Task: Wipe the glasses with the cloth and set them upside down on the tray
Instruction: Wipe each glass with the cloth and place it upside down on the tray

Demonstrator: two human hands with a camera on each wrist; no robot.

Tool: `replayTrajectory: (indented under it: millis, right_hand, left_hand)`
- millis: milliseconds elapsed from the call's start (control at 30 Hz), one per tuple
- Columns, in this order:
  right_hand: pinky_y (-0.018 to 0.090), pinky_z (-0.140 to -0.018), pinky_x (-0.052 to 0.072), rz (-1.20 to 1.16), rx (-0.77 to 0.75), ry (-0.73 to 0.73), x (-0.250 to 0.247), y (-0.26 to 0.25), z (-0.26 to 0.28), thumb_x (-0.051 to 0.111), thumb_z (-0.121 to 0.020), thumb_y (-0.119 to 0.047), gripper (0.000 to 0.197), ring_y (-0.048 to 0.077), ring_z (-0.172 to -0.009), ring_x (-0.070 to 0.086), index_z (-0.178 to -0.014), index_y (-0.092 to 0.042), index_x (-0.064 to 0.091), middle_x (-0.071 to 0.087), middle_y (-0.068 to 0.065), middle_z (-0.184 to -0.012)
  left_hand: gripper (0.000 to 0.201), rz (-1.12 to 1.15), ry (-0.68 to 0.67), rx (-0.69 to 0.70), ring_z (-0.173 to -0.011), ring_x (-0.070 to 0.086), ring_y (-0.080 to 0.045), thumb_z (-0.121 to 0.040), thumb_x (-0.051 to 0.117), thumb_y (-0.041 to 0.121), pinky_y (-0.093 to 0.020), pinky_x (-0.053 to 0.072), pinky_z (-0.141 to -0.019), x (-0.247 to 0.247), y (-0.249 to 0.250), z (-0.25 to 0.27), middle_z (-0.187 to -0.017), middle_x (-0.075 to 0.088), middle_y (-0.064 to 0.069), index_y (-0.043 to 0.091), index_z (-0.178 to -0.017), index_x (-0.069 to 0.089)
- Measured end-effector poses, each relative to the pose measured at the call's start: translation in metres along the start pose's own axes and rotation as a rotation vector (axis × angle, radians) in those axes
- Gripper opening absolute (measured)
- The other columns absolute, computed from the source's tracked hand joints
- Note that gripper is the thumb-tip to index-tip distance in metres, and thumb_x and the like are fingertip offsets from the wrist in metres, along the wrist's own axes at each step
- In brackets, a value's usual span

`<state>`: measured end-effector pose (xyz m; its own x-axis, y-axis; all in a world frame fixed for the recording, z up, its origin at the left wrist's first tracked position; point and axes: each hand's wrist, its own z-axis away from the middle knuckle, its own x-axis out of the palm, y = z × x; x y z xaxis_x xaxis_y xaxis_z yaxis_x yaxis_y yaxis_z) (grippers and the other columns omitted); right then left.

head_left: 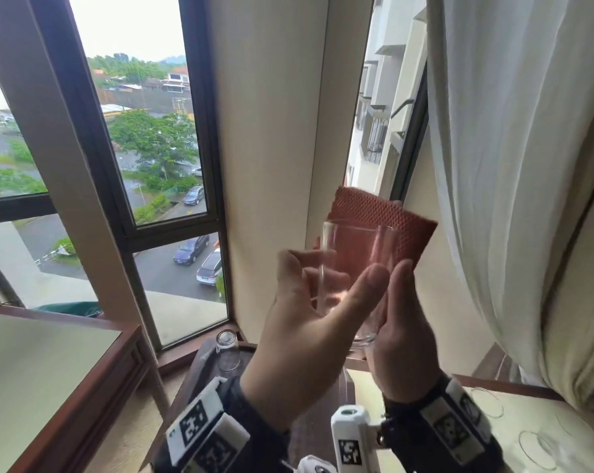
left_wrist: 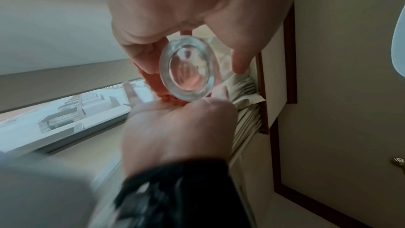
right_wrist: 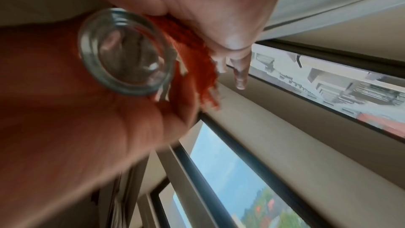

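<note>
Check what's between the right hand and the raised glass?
The orange cloth lies there: the right hand presses it against the far side of the glass, clearest in the head view. The right wrist view shows its fringe beside the glass base.

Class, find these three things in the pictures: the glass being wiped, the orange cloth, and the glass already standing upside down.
held glass [head_left: 353, 257], head view, on its clear side wall.
orange cloth [head_left: 374, 208], head view, on the textured part above the rim.
upside-down glass [head_left: 228, 353], head view, on its side wall.
</note>
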<state>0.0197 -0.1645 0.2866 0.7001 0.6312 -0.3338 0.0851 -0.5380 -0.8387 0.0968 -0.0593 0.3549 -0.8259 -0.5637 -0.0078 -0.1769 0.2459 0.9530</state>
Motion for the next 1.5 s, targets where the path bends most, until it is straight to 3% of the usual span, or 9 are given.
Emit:
replayTrajectory:
  millis: [133, 300, 467, 567, 767, 933, 1067, 1300, 1500]
  right_hand:
    - [0.044, -0.110, 0.047, 0.076, -0.184, 0.011, -0.009, -0.042, -0.012, 0.039, -0.076, -0.093, 0.104, 0.017, -0.135, 0.054, -0.151, -0.020, 0.039, 0.052, 0.001, -0.150]
    - [0.043, -0.120, 0.030, -0.121, -0.385, -0.001, 0.024, -0.032, 0.001, 0.027, -0.108, -0.045, 0.058, 0.027, -0.148, 0.033, -0.156, -0.012, 0.034, 0.035, 0.019, -0.159]
    - [0.015, -0.063, 0.041, -0.339, -0.034, 0.087, 0.024, -0.017, 0.003, 0.037, -0.076, -0.094, 0.080, -0.004, -0.058, 0.050, -0.083, -0.018, 0.062, 0.063, -0.011, -0.067]
    - [0.008, -0.086, 0.049, -0.393, -0.077, 0.129, 0.009, -0.033, -0.017, 0.038, -0.102, -0.057, 0.043, -0.014, -0.104, 0.061, -0.129, -0.027, 0.052, 0.070, -0.012, -0.112]
    - [0.064, -0.119, 0.023, -0.047, -0.420, 0.070, 0.026, -0.060, -0.011, 0.022, -0.105, -0.051, 0.060, 0.037, -0.153, 0.023, -0.153, -0.018, 0.035, 0.029, 0.015, -0.164]
    - [0.021, -0.091, 0.049, -0.089, -0.417, 0.102, 0.038, -0.021, 0.005, 0.028, -0.102, -0.066, 0.057, -0.009, -0.104, 0.059, -0.130, -0.027, 0.059, 0.067, -0.022, -0.113]
    - [0.000, -0.084, 0.040, 0.240, -0.501, 0.274, 0.024, -0.016, -0.014, 0.047, -0.103, -0.015, 0.059, 0.009, -0.078, 0.053, -0.156, -0.025, 0.025, 0.054, 0.009, -0.107]
    - [0.060, -0.122, 0.020, -0.004, -0.560, 0.068, 0.036, -0.056, -0.010, 0.020, -0.109, -0.033, 0.056, 0.034, -0.154, 0.019, -0.156, -0.003, 0.029, 0.022, 0.015, -0.166]
    - [0.044, -0.109, 0.042, -0.070, -0.373, 0.079, 0.043, -0.027, 0.003, 0.032, -0.103, -0.063, 0.051, 0.015, -0.128, 0.057, -0.146, -0.041, 0.048, 0.060, 0.013, -0.137]
  left_hand:
    - [0.068, 0.109, 0.041, 0.028, -0.113, 0.067, -0.010, -0.087, 0.050, 0.074, -0.024, 0.053, -0.097, -0.002, -0.013, 0.000, -0.112, 0.073, 0.014, 0.020, -0.127, 0.058]
    - [0.063, 0.298, 0.173, 0.019, -0.105, 0.065, -0.040, -0.099, 0.052, 0.062, -0.061, 0.044, -0.110, -0.019, -0.020, -0.016, -0.115, 0.069, -0.022, 0.009, -0.129, 0.065]
    - [0.044, 0.258, 0.100, 0.086, -0.087, 0.073, -0.019, -0.100, 0.049, 0.049, -0.036, 0.060, -0.087, -0.022, -0.018, -0.017, -0.093, 0.073, 0.000, 0.019, -0.132, 0.055]
    - [0.047, 0.180, 0.058, 0.081, -0.102, 0.073, -0.020, -0.106, 0.046, 0.053, -0.040, 0.058, -0.100, -0.014, -0.028, -0.010, -0.106, 0.076, 0.001, 0.019, -0.138, 0.049]
    - [0.057, 0.200, 0.128, 0.026, -0.123, 0.069, -0.024, -0.102, 0.043, 0.059, -0.054, 0.048, -0.113, -0.016, -0.036, -0.014, -0.128, 0.072, -0.009, 0.020, -0.144, 0.044]
    - [0.045, 0.262, 0.169, 0.088, -0.095, 0.072, -0.023, -0.098, 0.044, 0.062, -0.046, 0.057, -0.093, -0.035, -0.020, -0.018, -0.102, 0.069, -0.002, 0.033, -0.131, 0.054]
    - [0.046, 0.181, 0.073, 0.136, -0.098, 0.075, -0.023, -0.102, 0.041, 0.050, -0.030, 0.059, -0.090, -0.025, -0.025, -0.007, -0.098, 0.076, -0.002, 0.020, -0.137, 0.046]
    - [0.066, 0.227, 0.192, 0.062, -0.120, 0.067, -0.038, -0.099, 0.043, 0.072, -0.062, 0.050, -0.106, -0.029, -0.014, -0.016, -0.135, 0.063, -0.020, 0.017, -0.133, 0.056]
    - [0.051, 0.270, 0.134, 0.025, -0.078, 0.066, -0.023, -0.090, 0.068, 0.069, -0.059, 0.054, -0.096, -0.040, 0.006, -0.020, -0.082, 0.068, -0.011, 0.025, -0.118, 0.069]
